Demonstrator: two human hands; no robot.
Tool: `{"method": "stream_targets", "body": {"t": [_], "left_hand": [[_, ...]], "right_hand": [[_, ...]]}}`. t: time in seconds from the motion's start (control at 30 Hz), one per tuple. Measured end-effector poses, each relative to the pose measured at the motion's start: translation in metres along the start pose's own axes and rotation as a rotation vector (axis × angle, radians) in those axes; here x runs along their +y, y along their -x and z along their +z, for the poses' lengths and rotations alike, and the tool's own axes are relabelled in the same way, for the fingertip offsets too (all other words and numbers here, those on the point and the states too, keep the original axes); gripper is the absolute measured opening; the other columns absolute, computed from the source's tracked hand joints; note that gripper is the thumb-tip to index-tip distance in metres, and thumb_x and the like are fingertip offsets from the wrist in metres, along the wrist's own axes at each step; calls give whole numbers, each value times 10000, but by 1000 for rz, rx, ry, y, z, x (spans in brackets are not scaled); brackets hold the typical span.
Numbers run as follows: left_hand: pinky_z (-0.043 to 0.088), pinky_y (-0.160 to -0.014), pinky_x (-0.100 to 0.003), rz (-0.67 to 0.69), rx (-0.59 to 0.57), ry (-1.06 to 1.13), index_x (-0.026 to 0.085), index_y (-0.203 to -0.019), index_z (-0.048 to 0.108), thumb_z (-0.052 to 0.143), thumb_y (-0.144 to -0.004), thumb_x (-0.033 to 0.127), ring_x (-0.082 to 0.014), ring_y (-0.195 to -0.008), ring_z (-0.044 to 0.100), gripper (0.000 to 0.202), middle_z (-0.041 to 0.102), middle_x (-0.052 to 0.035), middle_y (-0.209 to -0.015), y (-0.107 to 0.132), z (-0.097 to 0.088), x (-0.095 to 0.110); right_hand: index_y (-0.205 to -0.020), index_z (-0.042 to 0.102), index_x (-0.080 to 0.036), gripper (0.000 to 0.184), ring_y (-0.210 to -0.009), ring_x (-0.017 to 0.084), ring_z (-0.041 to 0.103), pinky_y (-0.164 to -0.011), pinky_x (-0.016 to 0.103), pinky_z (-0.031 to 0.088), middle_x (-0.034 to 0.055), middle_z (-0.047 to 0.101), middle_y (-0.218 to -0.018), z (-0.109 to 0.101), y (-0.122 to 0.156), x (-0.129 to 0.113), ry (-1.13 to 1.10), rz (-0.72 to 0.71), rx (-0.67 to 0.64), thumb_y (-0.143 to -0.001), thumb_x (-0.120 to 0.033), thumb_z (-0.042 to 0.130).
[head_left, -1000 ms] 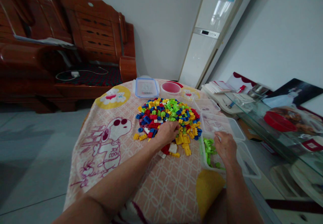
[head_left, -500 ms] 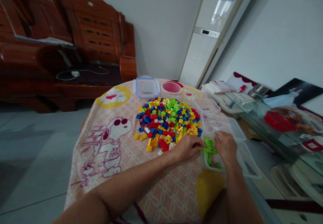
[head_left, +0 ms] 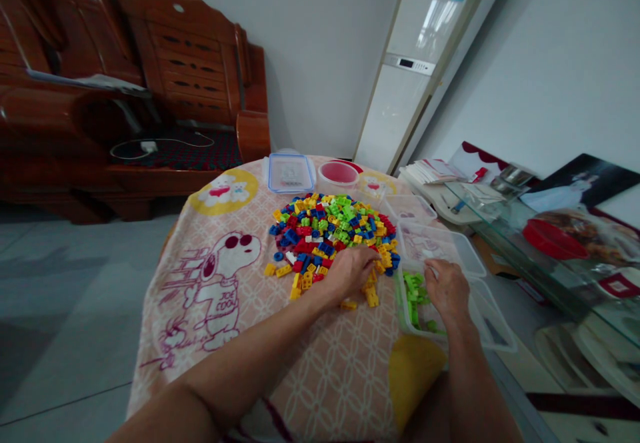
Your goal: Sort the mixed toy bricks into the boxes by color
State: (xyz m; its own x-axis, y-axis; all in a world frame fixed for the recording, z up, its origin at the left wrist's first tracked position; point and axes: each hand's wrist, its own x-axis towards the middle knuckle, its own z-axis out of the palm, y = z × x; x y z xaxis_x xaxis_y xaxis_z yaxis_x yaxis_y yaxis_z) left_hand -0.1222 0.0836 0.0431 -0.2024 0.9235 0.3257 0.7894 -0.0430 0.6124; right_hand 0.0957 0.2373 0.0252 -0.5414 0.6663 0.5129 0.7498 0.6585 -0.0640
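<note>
A heap of mixed toy building bricks (head_left: 310,226) in red, yellow, blue, green and white lies on the table. My left hand (head_left: 353,271) is over the heap's near right side, its fingers bent together among yellow bricks; whatever is at the fingertips is hidden. To the right, a clear plastic box (head_left: 406,326) contains light green bricks (head_left: 414,296). Above it is my right hand (head_left: 449,291), fingers curled and thumb against them, near the box's far side. I cannot make out what those fingers hold.
Other clear containers (head_left: 450,246) stand beyond the box. A blue-rimmed container (head_left: 291,173) and a round pink container (head_left: 339,172) sit at the table's far edge. A patterned cloth (head_left: 340,370) covers the table. On the right is a glass shelf (head_left: 505,243) with a red bowl (head_left: 553,238).
My left hand has moved from the box's left rim up and left onto the brick heap, uncovering yellow bricks at its near edge. My right hand has stayed nearly still over the box.
</note>
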Motion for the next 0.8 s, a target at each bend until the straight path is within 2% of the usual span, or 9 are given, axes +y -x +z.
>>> {"method": "stream_targets", "body": {"t": [0.13,0.3,0.47,0.6,0.8], "left_hand": [[513,-801,-270,-211,-51,-271,217,-957,758,539,-929,200,-204,-960,697,222,753,-67,-1027,-6,-22,-22],[523,-774,-289,-346,-135,-432,195,-973,761,591,-916,277,-241,-985,701,198,746,-110,-1039,-7,-23,-31],[549,-807,-324,-358,-166,-473,181,-1065,753,632,-910,337,-278,-1038,701,251,735,-143,-1095,-11,-21,-26],[552,-829,-342,-379,-223,-476,162,-1075,740,647,-904,311,-292,-1065,698,246,727,-146,-1135,-12,-25,-21],[520,-821,-306,-332,-135,-369,189,-1011,710,672,-868,264,-250,-1037,688,165,735,-91,-1066,-9,-21,-31]], "right_hand": [[-964,750,-182,260,-894,246,597,-796,338,431,109,755,-1012,1,-1,0,-11,4,1,-884,-201,504],[-972,748,-175,264,-903,253,594,-808,349,435,119,754,-1017,2,-1,1,-17,1,5,-891,-205,499],[-980,754,-163,269,-905,255,599,-798,344,435,123,759,-1033,1,-1,0,-1,2,-14,-892,-195,503],[-993,759,-156,275,-906,252,608,-798,340,441,120,760,-1040,0,-1,-2,10,25,-26,-885,-189,508],[-993,763,-151,286,-906,257,613,-808,341,448,124,762,-1033,-2,-1,-2,8,11,-31,-887,-196,501]]}}
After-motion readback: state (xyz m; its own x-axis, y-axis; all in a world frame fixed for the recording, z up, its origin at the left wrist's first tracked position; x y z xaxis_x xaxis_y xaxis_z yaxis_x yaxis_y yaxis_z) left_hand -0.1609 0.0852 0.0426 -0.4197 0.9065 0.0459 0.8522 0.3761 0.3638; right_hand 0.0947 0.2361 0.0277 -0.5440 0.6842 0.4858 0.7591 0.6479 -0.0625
